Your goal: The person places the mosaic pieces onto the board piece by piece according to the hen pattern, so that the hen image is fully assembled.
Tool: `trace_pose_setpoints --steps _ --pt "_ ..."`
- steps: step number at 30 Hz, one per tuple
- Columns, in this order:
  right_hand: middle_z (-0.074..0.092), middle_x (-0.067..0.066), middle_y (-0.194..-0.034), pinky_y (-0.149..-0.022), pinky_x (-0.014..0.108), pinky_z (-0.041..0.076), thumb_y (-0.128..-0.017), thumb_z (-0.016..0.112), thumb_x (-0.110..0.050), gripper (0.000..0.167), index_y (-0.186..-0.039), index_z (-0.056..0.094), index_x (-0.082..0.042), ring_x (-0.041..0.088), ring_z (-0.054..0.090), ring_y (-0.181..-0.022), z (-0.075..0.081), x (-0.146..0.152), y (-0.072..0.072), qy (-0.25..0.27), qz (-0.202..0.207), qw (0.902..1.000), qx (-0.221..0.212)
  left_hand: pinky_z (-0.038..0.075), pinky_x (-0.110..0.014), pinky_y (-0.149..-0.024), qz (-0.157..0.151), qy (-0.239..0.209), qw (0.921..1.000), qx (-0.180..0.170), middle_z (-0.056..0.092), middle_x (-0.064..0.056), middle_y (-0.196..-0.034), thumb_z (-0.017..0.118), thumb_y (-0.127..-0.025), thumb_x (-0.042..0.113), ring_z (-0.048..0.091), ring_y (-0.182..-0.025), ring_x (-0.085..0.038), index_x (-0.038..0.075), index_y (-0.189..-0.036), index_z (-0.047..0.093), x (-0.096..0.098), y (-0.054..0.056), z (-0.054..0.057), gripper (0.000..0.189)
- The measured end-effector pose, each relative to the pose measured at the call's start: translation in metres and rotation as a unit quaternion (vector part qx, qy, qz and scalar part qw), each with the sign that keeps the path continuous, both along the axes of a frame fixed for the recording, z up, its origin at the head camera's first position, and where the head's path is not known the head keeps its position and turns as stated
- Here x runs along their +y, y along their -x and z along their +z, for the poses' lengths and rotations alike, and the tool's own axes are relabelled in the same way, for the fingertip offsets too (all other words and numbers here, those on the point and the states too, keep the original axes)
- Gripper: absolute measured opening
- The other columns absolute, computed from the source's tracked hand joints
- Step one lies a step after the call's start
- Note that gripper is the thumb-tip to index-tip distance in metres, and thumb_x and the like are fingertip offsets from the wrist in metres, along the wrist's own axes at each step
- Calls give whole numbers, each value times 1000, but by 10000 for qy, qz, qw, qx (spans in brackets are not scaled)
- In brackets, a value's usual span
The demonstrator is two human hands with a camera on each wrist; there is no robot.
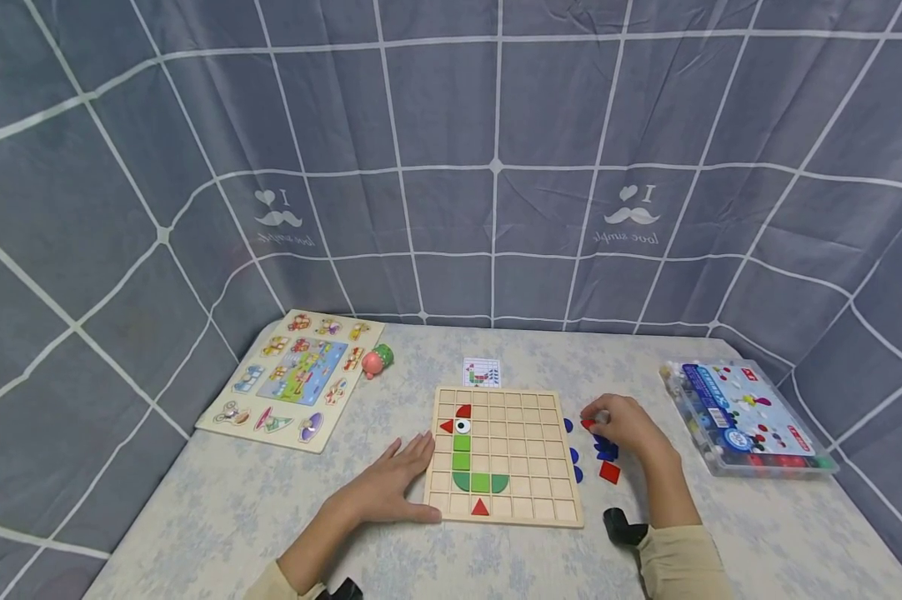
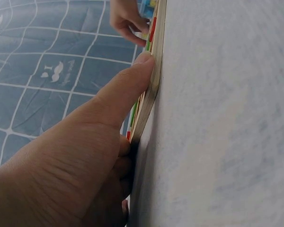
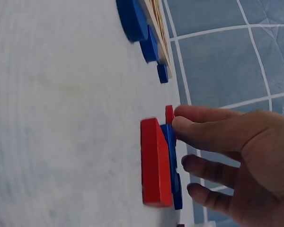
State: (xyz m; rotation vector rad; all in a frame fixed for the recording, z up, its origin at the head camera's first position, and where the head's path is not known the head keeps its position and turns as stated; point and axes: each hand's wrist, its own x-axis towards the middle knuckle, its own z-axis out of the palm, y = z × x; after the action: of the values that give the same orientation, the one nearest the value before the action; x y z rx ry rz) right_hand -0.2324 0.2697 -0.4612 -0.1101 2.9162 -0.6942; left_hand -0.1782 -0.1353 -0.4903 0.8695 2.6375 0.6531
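Fingers (image 3: 206, 134) of the right hand (image 1: 633, 427) pinch a red piece (image 3: 169, 113) near the blue pieces (image 1: 606, 451), right of the wooden board (image 1: 526, 460); the left hand (image 1: 387, 490), thumb wide, steadies the board's left edge. This looks like picking out a piece; next calls for a clean lift.

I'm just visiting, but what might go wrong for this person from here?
The right hand appears to pinch a red piece close against a cluster of blue pieces, so it might scatter those.

The left hand touches the edge of the wooden board; a bump there could perhaps shift pieces such as the red triangle.

The blue discs beside the board's right edge could get knocked too.
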Motion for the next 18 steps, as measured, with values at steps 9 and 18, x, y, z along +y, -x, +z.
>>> trace_pose_setpoints --steps 9,18 --pt "69 17 -110 -92 54 53 -85 74 -15 27 -109 73 -4 32 62 -99 -6 2 4 37 -245 9997 52 10 -50 -125 10 8 10000 4 18 -9 -163 68 -77 66 15 -152 -25 4 -155 21 0 1 -2 110" --pt "69 17 -105 -83 48 56 -80 77 -14 33 -111 72 -1 28 61 -89 -6 6 1 172 -354 9992 14 11 -51 -125 -18 25 10000 66 18 -10 -163 68 -77 66 16 -152 -25 4 -155 21 0 1 -4 110"
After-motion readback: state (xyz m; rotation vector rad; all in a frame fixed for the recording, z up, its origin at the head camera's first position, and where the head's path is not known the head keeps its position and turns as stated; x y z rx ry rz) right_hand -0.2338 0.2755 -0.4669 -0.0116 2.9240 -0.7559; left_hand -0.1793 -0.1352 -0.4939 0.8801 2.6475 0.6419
